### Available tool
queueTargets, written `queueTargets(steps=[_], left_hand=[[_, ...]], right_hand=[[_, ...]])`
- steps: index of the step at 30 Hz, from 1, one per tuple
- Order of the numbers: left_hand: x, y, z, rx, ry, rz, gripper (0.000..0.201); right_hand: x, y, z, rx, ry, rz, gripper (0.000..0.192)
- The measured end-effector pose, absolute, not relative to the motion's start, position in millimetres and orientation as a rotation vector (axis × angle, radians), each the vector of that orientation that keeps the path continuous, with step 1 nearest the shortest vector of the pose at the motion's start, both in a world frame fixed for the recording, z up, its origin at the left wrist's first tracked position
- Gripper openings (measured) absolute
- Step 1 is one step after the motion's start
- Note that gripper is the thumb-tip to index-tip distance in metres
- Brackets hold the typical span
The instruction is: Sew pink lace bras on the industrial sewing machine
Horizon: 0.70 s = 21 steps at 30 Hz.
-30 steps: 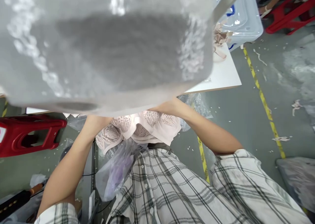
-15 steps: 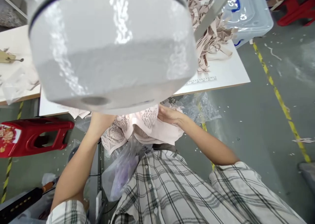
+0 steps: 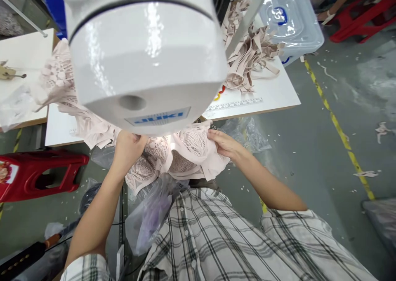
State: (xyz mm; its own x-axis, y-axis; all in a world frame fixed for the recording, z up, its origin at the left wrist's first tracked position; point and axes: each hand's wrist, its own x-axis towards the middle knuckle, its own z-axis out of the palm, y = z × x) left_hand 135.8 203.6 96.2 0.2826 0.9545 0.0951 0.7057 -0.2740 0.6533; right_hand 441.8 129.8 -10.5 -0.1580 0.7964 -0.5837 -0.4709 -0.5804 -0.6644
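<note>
A white sewing machine head [image 3: 145, 54] fills the upper middle of the view and hides the needle area. Below it lies a pale pink lace garment [image 3: 182, 153], bunched at the front edge of the white table [image 3: 266, 97]. My left hand [image 3: 128, 147] grips the garment's left side just under the machine. My right hand [image 3: 224, 143] pinches the garment's right edge. More pink lace [image 3: 62, 87] trails off to the left of the machine.
A pile of beige straps [image 3: 250, 54] lies on the table to the right, by a clear plastic bin [image 3: 291, 17]. A red stool [image 3: 40, 174] stands at the left on the floor. A plastic bag [image 3: 148, 215] hangs at my lap. Yellow floor tape [image 3: 340, 128] runs at right.
The view has dropped back from the machine, so its front and the table show. My right hand has come out from under the machine onto the garment's right edge.
</note>
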Motion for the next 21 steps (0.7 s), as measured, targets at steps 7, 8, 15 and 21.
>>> queueTargets(steps=[7, 8, 15, 21], left_hand=[[128, 149, 112, 2.25, 1.633, 0.987, 0.015], [135, 137, 119, 2.327, 1.517, 1.065, 0.018], [175, 113, 142, 2.379, 0.893, 0.528, 0.049], [155, 158, 115, 1.785, 1.409, 0.456, 0.034]], right_hand=[[464, 113, 38, -1.221, -0.529, 1.427, 0.036], [461, 111, 48, -1.191, -0.607, 1.402, 0.033], [387, 108, 104, -0.737, -1.719, 1.762, 0.021], [378, 141, 92, -1.378, -1.812, 1.152, 0.045]])
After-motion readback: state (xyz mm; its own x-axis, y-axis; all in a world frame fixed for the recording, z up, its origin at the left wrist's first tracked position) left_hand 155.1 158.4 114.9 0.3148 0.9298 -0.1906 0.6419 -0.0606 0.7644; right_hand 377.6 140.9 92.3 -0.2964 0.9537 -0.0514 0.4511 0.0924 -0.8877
